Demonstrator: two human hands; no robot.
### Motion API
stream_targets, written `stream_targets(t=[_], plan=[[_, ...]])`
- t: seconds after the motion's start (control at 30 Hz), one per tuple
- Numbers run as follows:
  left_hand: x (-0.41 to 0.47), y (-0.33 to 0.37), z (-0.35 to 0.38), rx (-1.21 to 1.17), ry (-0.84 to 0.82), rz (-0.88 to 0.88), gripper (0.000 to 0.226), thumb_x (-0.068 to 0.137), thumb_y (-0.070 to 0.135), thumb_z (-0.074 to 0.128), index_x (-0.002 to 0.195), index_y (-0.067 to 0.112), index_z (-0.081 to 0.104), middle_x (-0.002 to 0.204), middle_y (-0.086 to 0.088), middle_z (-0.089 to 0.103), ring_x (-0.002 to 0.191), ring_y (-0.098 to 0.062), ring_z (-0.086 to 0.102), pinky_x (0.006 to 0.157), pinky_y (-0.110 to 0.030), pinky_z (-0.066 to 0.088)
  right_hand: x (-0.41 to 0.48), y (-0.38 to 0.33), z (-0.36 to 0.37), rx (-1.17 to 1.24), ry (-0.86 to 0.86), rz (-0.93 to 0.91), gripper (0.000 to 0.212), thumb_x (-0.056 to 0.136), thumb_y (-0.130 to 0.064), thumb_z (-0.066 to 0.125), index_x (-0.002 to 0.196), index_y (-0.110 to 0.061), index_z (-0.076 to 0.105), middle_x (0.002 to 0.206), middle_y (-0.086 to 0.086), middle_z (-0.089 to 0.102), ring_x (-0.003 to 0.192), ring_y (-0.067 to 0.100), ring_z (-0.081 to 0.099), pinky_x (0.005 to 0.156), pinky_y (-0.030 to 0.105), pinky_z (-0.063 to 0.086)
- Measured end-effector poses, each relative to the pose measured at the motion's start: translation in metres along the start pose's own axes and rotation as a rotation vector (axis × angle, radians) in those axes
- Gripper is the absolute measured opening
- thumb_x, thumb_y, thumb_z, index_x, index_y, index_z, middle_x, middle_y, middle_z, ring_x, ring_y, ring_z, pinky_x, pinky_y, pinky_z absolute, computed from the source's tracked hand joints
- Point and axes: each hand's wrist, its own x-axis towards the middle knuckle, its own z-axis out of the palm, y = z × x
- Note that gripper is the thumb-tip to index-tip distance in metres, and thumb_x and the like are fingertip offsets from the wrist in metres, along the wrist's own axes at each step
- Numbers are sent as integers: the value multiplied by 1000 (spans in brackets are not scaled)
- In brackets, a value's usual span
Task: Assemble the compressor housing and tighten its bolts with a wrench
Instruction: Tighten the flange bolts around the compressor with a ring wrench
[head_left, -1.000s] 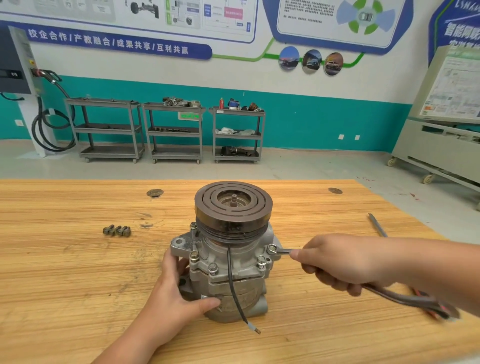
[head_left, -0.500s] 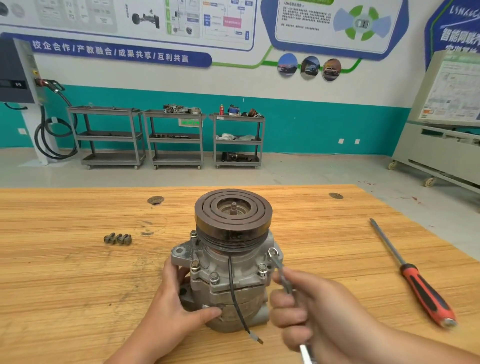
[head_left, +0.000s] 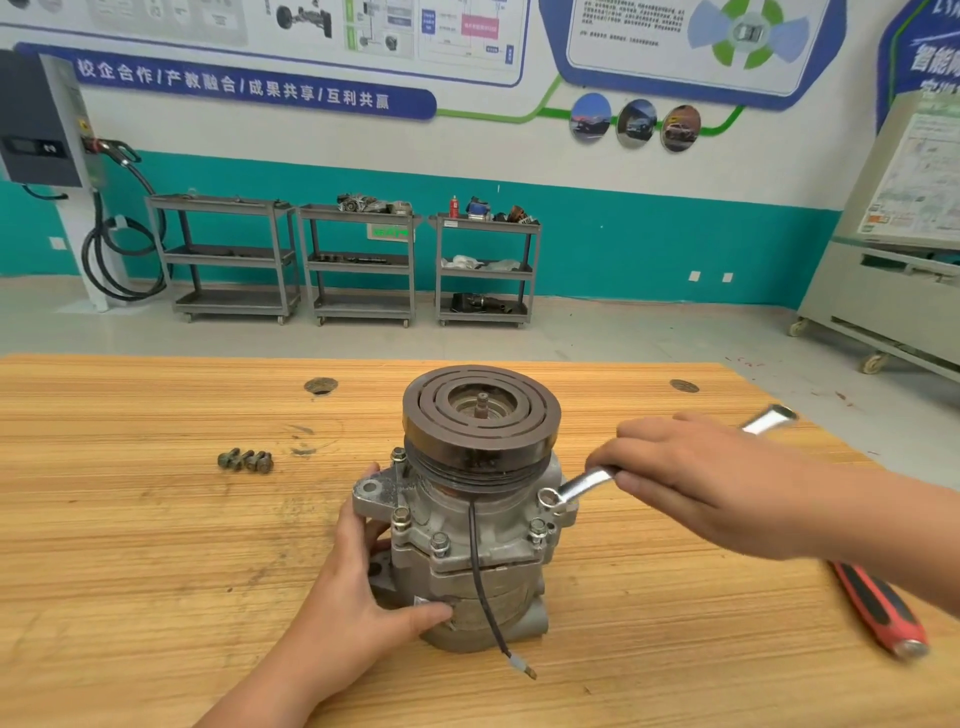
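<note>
A grey metal compressor (head_left: 467, 561) stands upright on the wooden table (head_left: 130, 545), its dark pulley (head_left: 480, 415) on top and a black wire (head_left: 483, 582) hanging down its front. Several bolts stick up around its housing flange. My left hand (head_left: 363, 597) grips the housing's left side, thumb on the front. My right hand (head_left: 691, 473) holds a silver wrench (head_left: 582, 483) by its shaft. The wrench's ring end sits at a bolt on the housing's right side, and its other end points away to the upper right.
Three loose bolts (head_left: 245, 461) lie on the table left of the compressor. A red-handled screwdriver (head_left: 878, 608) lies at the right under my right forearm. Two round holes (head_left: 320, 386) mark the table's far part. Grey shelf carts (head_left: 358, 260) stand by the far wall.
My right hand has swung the wrench handle from pointing toward me, round to the right and away, with the ring end kept at the right-side bolt. My left hand has stayed on the housing.
</note>
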Motion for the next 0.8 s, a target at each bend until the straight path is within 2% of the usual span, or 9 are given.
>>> stream_targets(t=[0.1, 0.2, 0.27, 0.33, 0.4, 0.47, 0.53, 0.67, 0.8], plan=[[0, 3, 0, -9, 3, -7, 107, 44, 56, 87, 123, 63, 16, 124, 25, 50, 109, 20, 47, 84, -9, 42, 17, 6, -2, -52, -78, -71, 58, 88, -56, 5, 130, -39, 41, 99, -25, 40, 90, -7, 37, 85, 17, 24], [0, 3, 1, -17, 0, -1, 109, 39, 64, 84, 123, 66, 15, 123, 30, 49, 110, 21, 46, 83, -8, 42, 28, 10, -9, -14, -198, -89, 40, 96, -49, 22, 131, -41, 42, 87, -30, 36, 84, -18, 35, 74, 9, 26], [0, 2, 1, -24, -3, 4, 115, 39, 63, 83, 132, 58, 15, 123, 29, 49, 110, 21, 46, 81, -3, 41, 33, 11, -15, 0, -236, -88, 35, 98, -46, 29, 130, -44, 43, 86, -32, 37, 84, -22, 35, 72, 7, 29], [1, 0, 1, -30, -4, 10, 120, 41, 59, 83, 139, 48, 14, 124, 26, 51, 110, 19, 47, 80, 0, 40, 33, 11, -18, 31, -289, -58, 33, 98, -44, 32, 128, -43, 47, 88, -31, 43, 85, -17, 41, 75, 11, 33], [1, -1, 1, -28, -5, 11, 116, 42, 61, 86, 134, 53, 16, 124, 26, 51, 110, 19, 48, 82, -3, 41, 27, 6, -18, 92, -356, 6, 28, 98, -44, 35, 119, -42, 53, 88, -22, 55, 81, -6, 50, 76, 21, 42], [1, 0, 1, -7, -2, 5, 109, 41, 63, 84, 126, 61, 16, 125, 28, 50, 111, 19, 46, 86, -8, 40, 17, 0, -17, 230, -417, 108, 23, 97, -43, 39, 106, -35, 59, 73, -15, 59, 66, -1, 54, 67, 22, 47], [1, 0, 1, 3, 0, 0, 108, 40, 64, 82, 123, 66, 14, 126, 29, 49, 113, 19, 45, 88, -10, 39, 8, -9, -12, 546, -464, 212, 22, 98, -35, 45, 97, -22, 62, 59, -11, 58, 53, 3, 56, 59, 21, 49], [1, -3, 1, 5, 9, 15, 116, 40, 62, 83, 132, 60, 12, 130, 29, 45, 115, 21, 42, 90, -12, 39, -7, -48, 7, 1492, -506, 419, 17, 88, -22, 55, 77, -11, 64, 61, 4, 62, 49, 16, 64, 43, 23, 52], [1, -7, 1, 9, 3, 53, 121, 44, 59, 85, 141, 46, 14, 132, 19, 52, 119, 8, 50, 98, -20, 42, 0, -94, 30, 2179, -219, 537, 20, 73, -17, 59, 61, -6, 70, 59, 15, 63, 49, 26, 66, 36, 26, 51]])
